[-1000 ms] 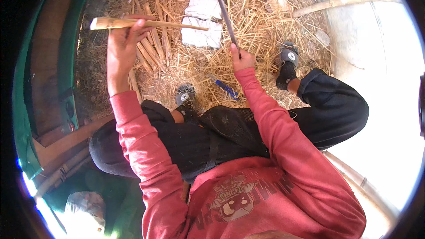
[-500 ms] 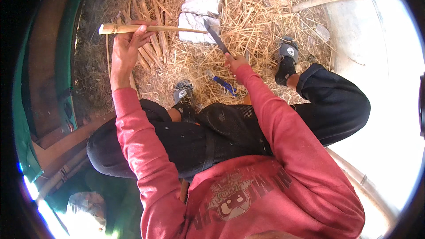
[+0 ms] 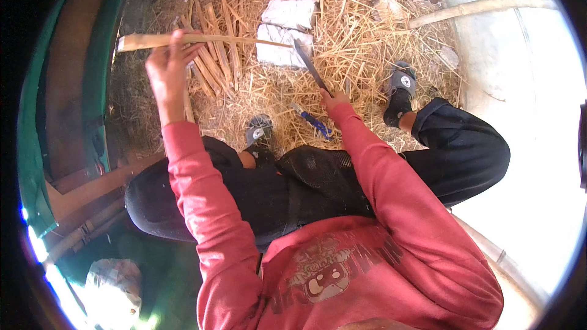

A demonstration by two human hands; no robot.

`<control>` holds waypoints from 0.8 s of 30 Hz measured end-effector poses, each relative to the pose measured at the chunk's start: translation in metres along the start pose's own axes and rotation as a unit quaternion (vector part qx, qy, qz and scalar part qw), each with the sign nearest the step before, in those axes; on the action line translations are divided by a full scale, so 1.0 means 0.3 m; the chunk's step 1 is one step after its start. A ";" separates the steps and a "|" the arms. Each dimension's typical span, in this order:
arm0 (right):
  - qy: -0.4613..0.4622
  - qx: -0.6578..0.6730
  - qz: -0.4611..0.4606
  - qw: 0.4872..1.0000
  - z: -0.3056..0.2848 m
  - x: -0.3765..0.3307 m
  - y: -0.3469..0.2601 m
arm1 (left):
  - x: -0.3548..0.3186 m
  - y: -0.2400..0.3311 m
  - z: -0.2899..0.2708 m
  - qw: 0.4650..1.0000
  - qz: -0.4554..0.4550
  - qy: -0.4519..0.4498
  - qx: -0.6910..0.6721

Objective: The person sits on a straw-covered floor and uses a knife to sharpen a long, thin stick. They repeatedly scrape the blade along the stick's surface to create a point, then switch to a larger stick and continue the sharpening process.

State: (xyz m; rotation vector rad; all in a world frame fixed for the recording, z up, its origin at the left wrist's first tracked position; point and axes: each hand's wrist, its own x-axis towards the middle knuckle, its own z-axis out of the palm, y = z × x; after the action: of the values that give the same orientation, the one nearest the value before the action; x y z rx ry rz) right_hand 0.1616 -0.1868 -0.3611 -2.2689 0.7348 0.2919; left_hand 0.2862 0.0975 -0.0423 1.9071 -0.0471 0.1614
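My left hand [image 3: 167,72] is closed round a long split bamboo strip [image 3: 229,39], held level with its broad end to the left. The thin end of the strip reaches over a pale whitish block [image 3: 282,55], one of two lying side by side on the ground. In my right hand [image 3: 335,101] is a dark-bladed knife [image 3: 310,66], its blade slanting up and left. The blade's tip meets or nearly meets the strip's thin end; exact contact is hard to tell. Between my feet lies a blue-handled tool [image 3: 315,123], possibly pliers or cutters.
Several split bamboo pieces [image 3: 211,55] lie beyond my left hand. Straw-like shavings [image 3: 358,55] cover the ground. A bamboo pole [image 3: 483,9] crosses at the upper right, beside a pale wall. Green cloth [image 3: 88,79] and boards stand at the left, with a plastic bag [image 3: 113,290] below.
My left hand and the bamboo strip have shifted left, and the strip now shows a flatter, paler face. The knife stays by its thin end. The whole view has shifted slightly.
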 end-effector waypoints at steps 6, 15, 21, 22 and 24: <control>-0.038 0.282 0.057 0.957 -0.035 -0.010 0.035 | 0.002 0.082 0.034 0.993 0.047 0.070 -0.080; 0.214 -0.050 -0.100 0.970 -0.005 0.010 0.031 | -0.017 0.128 0.050 0.988 0.045 0.130 -0.067; 0.075 0.163 -0.075 0.981 -0.048 0.068 -0.014 | -0.025 0.177 0.054 0.979 0.088 0.153 -0.098; 0.066 0.243 -0.082 0.964 -0.054 0.079 -0.022 | -0.028 0.178 0.057 0.980 0.085 0.154 -0.088; 0.049 0.401 -0.100 0.909 -0.066 0.104 -0.077 | -0.028 0.180 0.062 0.981 0.083 0.159 -0.068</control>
State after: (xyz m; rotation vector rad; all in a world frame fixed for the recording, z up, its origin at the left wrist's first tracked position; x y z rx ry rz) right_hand 0.2004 -0.2005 -0.3466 -1.5488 0.5267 -0.2025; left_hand 0.2733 0.0613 0.0010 1.7213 -0.0015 0.5602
